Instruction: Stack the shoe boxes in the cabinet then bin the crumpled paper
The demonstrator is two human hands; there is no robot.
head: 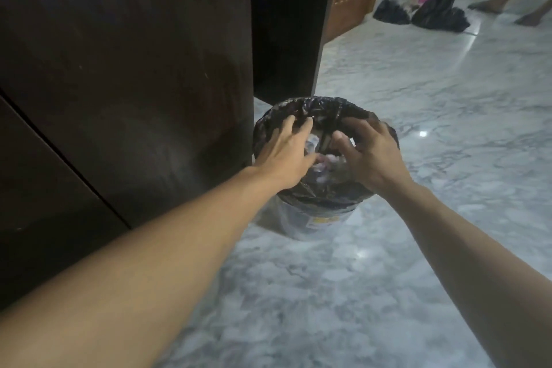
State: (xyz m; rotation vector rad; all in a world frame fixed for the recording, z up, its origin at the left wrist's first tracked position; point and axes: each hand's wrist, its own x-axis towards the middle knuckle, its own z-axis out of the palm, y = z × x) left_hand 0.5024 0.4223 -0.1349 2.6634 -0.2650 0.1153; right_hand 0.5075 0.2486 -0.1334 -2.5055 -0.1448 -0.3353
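Crumpled paper (325, 160) lies inside the bin (316, 219), seen as pale, blurred lumps between your two hands, just under the mouth of the black bin liner (313, 107). Your left hand (285, 155) is over the left part of the opening with its fingers (286, 125) spread and reaching toward the far rim; it does not seem to hold anything. Your right hand (370, 155) is over the right part, fingers loosely bent and apart, thumb pointing to the middle; I cannot tell whether the fingertips touch the paper or only hover above it. I judge the paper to be very light, soft and springy (it may rise again when you release it), so it is better to press it down with flat palms than to pinch it, and to take loose pieces from above with the whole hand. The liner looks thin and slippery and could slide off the rim if you push on its edge. The bin stands on the marble floor (418, 248), just beside the corner of the dark cabinet (119, 69). Far away lie black bags (439, 15), and the bare feet (490, 4) of another person are visible.
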